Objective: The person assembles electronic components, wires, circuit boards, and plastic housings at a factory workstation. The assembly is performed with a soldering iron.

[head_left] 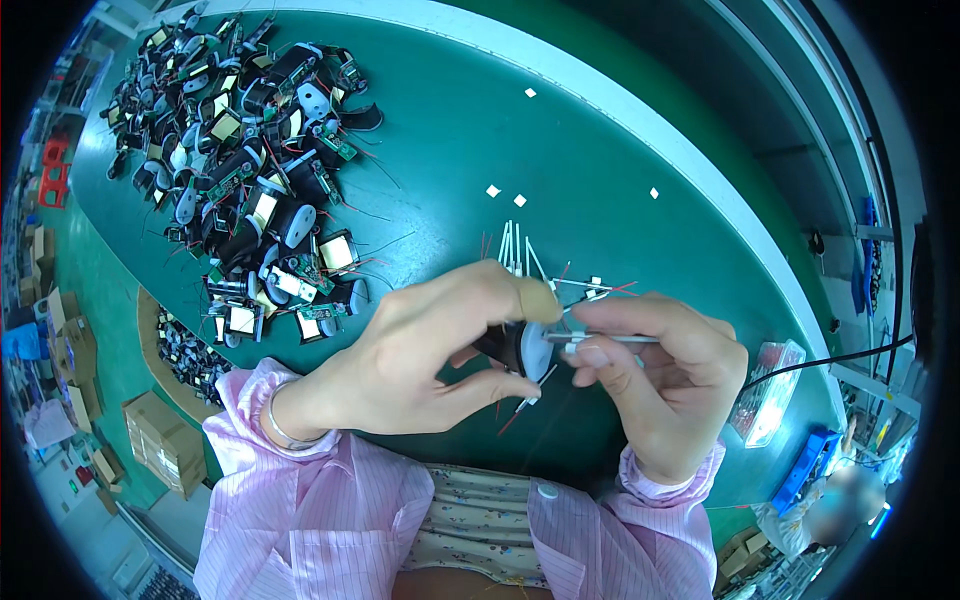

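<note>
Over green workshop table (430, 150), black part (512, 347)

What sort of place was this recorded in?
Probably a factory or workshop used for small electronics assembly. A large pile of similar black parts with exposed circuit boards covers one end of a long green table, and a cardboard box stands beyond it.

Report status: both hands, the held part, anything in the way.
Left hand gripping pale-ended black part. Right hand pinching thin rod beside its pale end. Loose white sticks just beyond the hands, possibly in the way.
</note>
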The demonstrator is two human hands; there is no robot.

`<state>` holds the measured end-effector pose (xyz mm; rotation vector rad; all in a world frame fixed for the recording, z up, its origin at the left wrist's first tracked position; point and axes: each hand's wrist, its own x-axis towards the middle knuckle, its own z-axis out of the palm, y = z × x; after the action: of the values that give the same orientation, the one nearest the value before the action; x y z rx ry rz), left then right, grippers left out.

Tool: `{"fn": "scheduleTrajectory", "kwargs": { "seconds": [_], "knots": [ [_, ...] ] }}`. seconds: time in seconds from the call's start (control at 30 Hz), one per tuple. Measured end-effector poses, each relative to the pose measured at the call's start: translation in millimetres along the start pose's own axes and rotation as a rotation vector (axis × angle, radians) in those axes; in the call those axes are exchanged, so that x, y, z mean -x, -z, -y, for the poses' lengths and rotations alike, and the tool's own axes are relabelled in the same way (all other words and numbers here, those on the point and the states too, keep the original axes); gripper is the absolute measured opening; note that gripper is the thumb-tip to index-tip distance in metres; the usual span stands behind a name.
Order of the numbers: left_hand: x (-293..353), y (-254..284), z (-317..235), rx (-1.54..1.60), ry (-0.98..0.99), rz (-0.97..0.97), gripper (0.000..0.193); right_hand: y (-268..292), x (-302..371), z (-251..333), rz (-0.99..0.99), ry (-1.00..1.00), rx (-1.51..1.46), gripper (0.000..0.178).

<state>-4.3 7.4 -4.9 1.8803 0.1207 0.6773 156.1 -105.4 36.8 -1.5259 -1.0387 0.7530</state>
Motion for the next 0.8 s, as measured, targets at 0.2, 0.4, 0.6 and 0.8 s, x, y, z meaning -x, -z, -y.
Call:
{"fn": "scheduleTrajectory", "kwargs": {
  "seconds": [0.2,0.4,0.6,0.8],
  "knots": [
    [-1,9,1,0.211,0.219,0.011,0.043,19,-13,1,0.213,0.32,0.406,0.021],
    [-2,-3,-3,-0.161,0.091,-0.048,0.033,-2,-4,-3,0.111,0.5,0.858,0.026],
    [2,-7,-5,-0.051,-0.015,-0.06,0.032,6,6,6,0.194,0.47,0.693,0.027],
    [6,3,-6,-0.199,0.12,-0.049,0.034,4,-10,-16,0.201,0.54,0.661,0.018]
  ]
}}
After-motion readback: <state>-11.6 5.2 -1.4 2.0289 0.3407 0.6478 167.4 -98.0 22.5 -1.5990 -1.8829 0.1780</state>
